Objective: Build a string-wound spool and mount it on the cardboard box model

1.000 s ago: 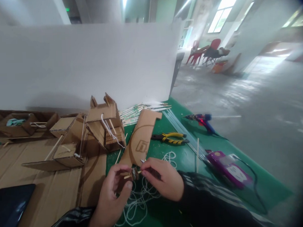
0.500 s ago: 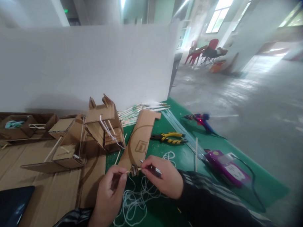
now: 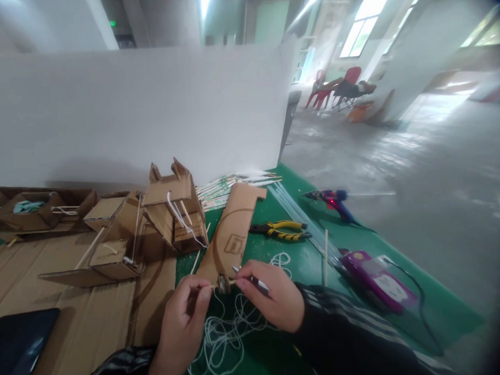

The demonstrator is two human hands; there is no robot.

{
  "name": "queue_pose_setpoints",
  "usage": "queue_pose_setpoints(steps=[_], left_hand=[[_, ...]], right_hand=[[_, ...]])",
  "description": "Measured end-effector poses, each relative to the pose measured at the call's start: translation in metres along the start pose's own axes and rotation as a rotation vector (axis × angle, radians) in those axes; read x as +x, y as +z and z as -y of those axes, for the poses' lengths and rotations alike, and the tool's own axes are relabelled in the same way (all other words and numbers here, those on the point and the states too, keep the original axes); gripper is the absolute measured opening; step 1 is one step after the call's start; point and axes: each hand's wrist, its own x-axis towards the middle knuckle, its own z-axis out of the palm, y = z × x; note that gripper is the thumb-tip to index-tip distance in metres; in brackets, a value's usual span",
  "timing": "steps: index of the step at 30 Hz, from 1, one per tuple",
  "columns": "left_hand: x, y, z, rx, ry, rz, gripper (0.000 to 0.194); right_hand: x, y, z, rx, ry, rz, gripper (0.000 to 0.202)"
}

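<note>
Between my hands is a small rolled cardboard piece (image 3: 224,284) with a thin wooden stick (image 3: 232,282) running through it. My left hand (image 3: 181,315) pinches the stick's left end, thumb against index finger. My right hand (image 3: 274,296) pinches the right end, and a slim, pen-like tool with a pointed silver tip (image 3: 262,285) is also tucked in its fingers. White string (image 3: 222,336) lies in loose loops below the cardboard piece. Just behind my hands a long cardboard strip (image 3: 235,226) with a printed mark rests on the green table.
Pliers (image 3: 282,230) with yellow-black handles lie right of the strip. Farther right are clear glue sticks (image 3: 292,208), a glue gun (image 3: 332,201) and a purple box with a cable (image 3: 376,279). Cardboard constructions (image 3: 175,212) stand at left, with a dark flat object (image 3: 21,343) in front.
The view has shifted slightly. Both hands keep their pinch on the stick, and the small cardboard piece appears turned a little around it.
</note>
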Motion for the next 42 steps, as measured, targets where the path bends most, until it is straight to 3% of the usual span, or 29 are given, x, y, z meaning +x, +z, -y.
queue_pose_setpoints(steps=[20, 35, 39, 42], left_hand=[[-0.001, 0.001, 0.003, -0.066, -0.051, 0.033, 0.02], [0.004, -0.001, -0.006, -0.018, 0.068, -0.073, 0.019], [0.0, -0.005, -0.018, -0.006, 0.106, -0.081, 0.015], [0.004, -0.027, -0.047, 0.066, 0.248, -0.184, 0.012]], right_hand=[[0.001, 0.001, 0.003, -0.015, 0.037, -0.003, 0.009], [0.002, -0.002, 0.01, -0.012, 0.042, 0.03, 0.009], [0.005, -0.006, 0.012, 0.07, 0.067, -0.018, 0.012], [0.016, -0.019, 0.021, 0.19, 0.137, -0.091, 0.015]])
